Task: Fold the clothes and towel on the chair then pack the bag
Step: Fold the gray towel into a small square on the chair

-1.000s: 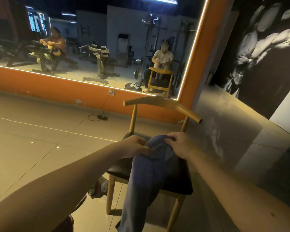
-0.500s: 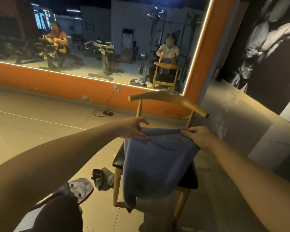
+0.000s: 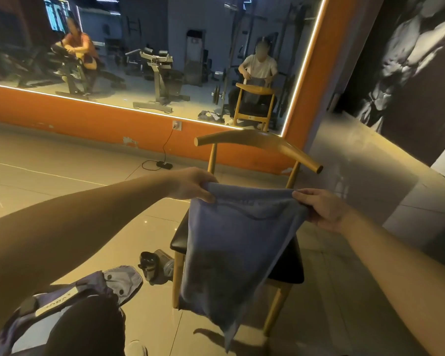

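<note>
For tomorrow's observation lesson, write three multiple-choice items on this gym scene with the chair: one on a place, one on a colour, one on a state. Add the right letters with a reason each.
1. Where does the dark shaker bottle lie?
A. on the chair seat
B. on the floor by the chair's front left leg
C. in the bag

2. What colour is the towel?
A. blue
B. white
C. red

3. How is the towel held?
A. folded flat on the seat
B. bunched in one hand
C. spread by its top edge between both hands, hanging down

Answers:
1 B: it lies on the tiles beside the chair leg.
2 A: the cloth is blue.
3 C: the left hand and right hand pinch the upper corners, and the cloth hangs in front of the seat.
</note>
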Action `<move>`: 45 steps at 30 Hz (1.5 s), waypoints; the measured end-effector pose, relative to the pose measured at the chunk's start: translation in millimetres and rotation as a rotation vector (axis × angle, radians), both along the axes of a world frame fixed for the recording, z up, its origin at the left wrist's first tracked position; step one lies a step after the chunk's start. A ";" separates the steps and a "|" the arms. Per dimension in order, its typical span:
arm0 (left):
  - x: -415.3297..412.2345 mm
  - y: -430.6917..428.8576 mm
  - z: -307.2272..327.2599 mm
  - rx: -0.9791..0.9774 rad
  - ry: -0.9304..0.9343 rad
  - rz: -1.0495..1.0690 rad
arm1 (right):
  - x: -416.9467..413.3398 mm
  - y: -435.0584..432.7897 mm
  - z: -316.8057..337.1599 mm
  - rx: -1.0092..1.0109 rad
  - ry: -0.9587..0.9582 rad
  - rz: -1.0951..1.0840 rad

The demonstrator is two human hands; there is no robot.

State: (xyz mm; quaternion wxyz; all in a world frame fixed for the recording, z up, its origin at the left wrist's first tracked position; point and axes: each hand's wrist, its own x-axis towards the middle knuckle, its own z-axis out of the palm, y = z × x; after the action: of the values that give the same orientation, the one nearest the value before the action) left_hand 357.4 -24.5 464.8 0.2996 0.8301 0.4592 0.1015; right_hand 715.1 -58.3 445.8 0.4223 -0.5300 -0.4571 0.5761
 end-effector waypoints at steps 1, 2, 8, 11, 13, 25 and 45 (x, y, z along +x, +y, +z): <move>-2.7 3.4 -2.2 0.008 0.007 0.013 | 0.2 0.1 -2.0 -0.010 0.003 -0.007; -5.6 6.6 -3.9 0.006 0.007 0.026 | 1.3 1.4 -4.5 -0.017 0.001 -0.013; -18.3 31.8 -16.8 -0.243 -0.241 0.149 | 8.5 21.1 -12.5 -0.055 0.057 -0.072; -15.6 47.9 -20.3 -0.263 -0.280 0.188 | 7.8 38.6 -15.5 -0.024 -0.090 -0.108; -12.6 61.4 -23.4 -0.254 -0.298 0.232 | 7.9 54.0 -20.6 0.041 -0.338 -0.173; 19.6 190.5 -116.3 -0.093 -0.113 0.587 | -1.8 176.2 -106.9 -0.079 -0.710 -0.467; 91.0 386.6 -296.7 -0.264 -0.394 0.947 | 19.2 354.7 -277.2 -0.203 -0.447 -0.756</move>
State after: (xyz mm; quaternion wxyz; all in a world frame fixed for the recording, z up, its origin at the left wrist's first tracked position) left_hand 448.4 362.1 168.1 0.4036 0.4519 0.7278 0.3211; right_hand 734.3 296.5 168.6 0.4399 -0.8099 -0.2526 0.2946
